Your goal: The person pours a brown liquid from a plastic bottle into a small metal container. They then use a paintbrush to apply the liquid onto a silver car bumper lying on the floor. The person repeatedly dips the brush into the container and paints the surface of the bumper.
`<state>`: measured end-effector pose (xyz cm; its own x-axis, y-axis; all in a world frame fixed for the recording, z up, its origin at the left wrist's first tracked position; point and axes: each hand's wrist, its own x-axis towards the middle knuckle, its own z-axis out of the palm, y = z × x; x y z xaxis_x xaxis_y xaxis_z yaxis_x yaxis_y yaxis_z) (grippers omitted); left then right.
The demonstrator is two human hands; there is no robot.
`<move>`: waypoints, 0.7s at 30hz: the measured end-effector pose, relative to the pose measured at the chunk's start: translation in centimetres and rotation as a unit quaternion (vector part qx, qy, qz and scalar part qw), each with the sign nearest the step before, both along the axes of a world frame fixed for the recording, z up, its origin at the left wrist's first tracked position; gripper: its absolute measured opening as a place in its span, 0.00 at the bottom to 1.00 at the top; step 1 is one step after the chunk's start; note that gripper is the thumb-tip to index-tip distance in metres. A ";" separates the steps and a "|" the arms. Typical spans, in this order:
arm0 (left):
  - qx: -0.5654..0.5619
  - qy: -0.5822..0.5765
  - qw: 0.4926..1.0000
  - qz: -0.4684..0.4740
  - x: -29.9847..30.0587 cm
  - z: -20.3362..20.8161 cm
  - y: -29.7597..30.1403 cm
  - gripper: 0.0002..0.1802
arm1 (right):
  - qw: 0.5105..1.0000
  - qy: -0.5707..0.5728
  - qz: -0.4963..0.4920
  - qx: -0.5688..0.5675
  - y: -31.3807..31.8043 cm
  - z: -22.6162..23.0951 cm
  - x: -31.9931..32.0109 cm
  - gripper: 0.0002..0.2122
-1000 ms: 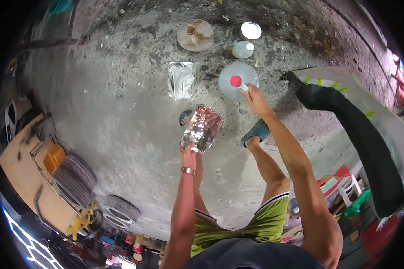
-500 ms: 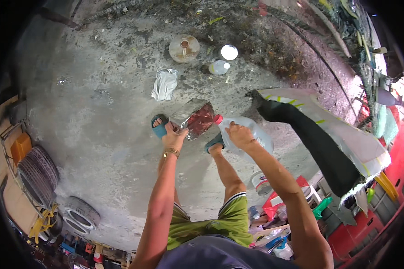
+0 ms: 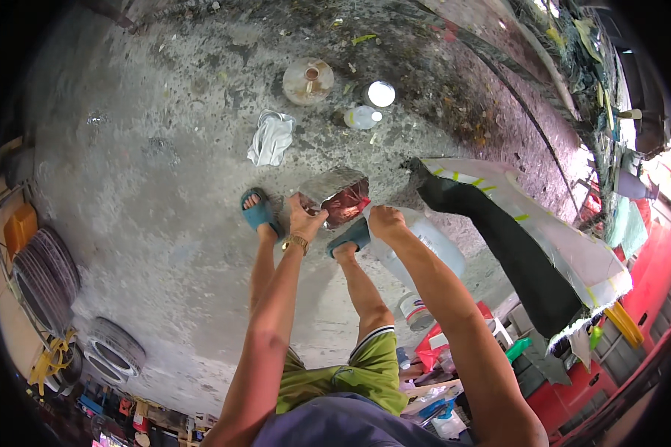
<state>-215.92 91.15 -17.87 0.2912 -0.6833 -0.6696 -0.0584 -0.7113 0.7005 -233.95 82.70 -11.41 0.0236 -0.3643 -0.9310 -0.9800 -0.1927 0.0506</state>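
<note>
The left hand [image 3: 306, 218] is grasping the near left edge of a silver foil container [image 3: 325, 186], with the thumb lying at its rim. The right hand [image 3: 386, 221] is gripping a big clear jug [image 3: 441, 242] near its neck; the exact hold is partly hidden. The container is hanging above the concrete floor [image 3: 186, 223] in front of the person, its open side showing a reddish inside. The jug is tilting toward it, its red cap [image 3: 364, 202] sitting at the container's mouth; whether they are touching, I cannot tell. Farther off, a crumpled pale rag [image 3: 271, 138], a round stained jug [image 3: 308, 81], a small bottle [image 3: 362, 118] and a white disc [image 3: 381, 94] are resting on the floor. A long black-and-pale panel [image 3: 492, 223] is lying to the right, and tyres [image 3: 46, 277] are standing at the left.
</note>
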 end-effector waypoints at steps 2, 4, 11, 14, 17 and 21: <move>0.004 0.012 1.000 0.001 0.1 -0.3 -0.1 0.42 | 0.999 0.038 -0.007 0.033 -0.4 0.1 0.4 0.14; 0.008 0.007 1.000 -0.006 0.3 -1.3 0.3 0.42 | 0.997 0.064 -0.010 0.051 -0.2 0.0 0.7 0.15; -0.013 -0.006 1.000 0.008 0.0 -1.7 0.1 0.33 | 0.993 0.097 -0.014 0.066 0.6 -0.5 1.0 0.14; 0.001 0.012 1.000 0.013 0.3 -1.7 0.1 0.33 | 0.994 0.087 -0.025 0.066 0.9 -0.4 1.8 0.15; 0.004 0.050 0.998 0.028 0.3 -1.3 -0.1 0.33 | 0.993 0.093 -0.035 0.071 0.8 0.1 2.5 0.15; 0.003 0.061 0.998 0.036 0.6 -0.5 -0.5 0.34 | 0.991 0.101 -0.034 0.078 1.2 0.0 2.9 0.15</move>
